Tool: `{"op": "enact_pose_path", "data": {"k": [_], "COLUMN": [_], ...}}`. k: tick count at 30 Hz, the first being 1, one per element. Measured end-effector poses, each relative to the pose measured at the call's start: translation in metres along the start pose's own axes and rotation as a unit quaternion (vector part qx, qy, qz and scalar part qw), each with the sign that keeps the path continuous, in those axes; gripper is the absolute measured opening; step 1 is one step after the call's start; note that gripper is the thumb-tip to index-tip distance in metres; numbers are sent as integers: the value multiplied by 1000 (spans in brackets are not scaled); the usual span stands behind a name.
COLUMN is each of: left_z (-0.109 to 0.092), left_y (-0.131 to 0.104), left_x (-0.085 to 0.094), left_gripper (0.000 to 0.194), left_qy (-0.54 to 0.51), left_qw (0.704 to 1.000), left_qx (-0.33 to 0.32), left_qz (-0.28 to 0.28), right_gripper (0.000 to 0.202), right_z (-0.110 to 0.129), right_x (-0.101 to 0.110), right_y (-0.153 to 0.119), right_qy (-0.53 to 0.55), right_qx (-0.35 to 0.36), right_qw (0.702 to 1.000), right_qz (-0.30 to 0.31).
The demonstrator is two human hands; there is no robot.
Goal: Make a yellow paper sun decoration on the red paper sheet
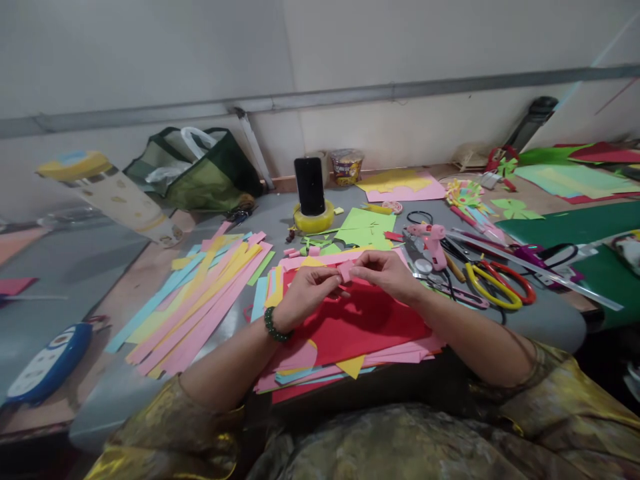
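Pink paper piece sits pinched between my left grip and my right grip, over the red sheet towards the near edge of the desk. I seem to be folding it; next probably calls for light, even pressure. My fingertips hide its ends; blur obscures any crease.

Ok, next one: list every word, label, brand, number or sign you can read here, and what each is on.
No text can be read with certainty.
Tub by the wall: printed lettering, too small and blurred to read.
Phone: dark screen, nothing legible.
Tumbler: blurred pattern, no readable words.
Small pink paper between the hands: no lettering visible.
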State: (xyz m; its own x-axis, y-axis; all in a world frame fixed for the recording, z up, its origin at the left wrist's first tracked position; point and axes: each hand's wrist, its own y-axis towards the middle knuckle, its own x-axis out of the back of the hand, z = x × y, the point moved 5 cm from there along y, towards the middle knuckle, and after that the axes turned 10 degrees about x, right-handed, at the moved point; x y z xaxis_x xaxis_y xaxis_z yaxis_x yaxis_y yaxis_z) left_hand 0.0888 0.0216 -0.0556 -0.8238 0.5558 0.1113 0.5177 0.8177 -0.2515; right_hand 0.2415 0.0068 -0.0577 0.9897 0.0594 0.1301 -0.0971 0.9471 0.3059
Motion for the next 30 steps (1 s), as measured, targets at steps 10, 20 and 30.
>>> {"op": "enact_pose_path", "data": {"k": [10,20,30], "left_z": [1,3,-6], "left_y": [1,2,-2], "left_x": [1,-2,-4], "left_gripper": [22,25,19], "left_qy": [116,170,133], "left_qw": [991,979,987], "left_qx": [-69,-111,-90], "left_qz": [-23,3,-2], "right_gripper": [25,33,32], "right_z": [-3,-1,0], "right_x": [-3,-3,-5], "right_y": [0,-1,-4], "right_qy": [10,36,18], "right_qx": [-40,-28,-3], "right_qw": [999,999,999], "right_qz": [8,-1,32]}}
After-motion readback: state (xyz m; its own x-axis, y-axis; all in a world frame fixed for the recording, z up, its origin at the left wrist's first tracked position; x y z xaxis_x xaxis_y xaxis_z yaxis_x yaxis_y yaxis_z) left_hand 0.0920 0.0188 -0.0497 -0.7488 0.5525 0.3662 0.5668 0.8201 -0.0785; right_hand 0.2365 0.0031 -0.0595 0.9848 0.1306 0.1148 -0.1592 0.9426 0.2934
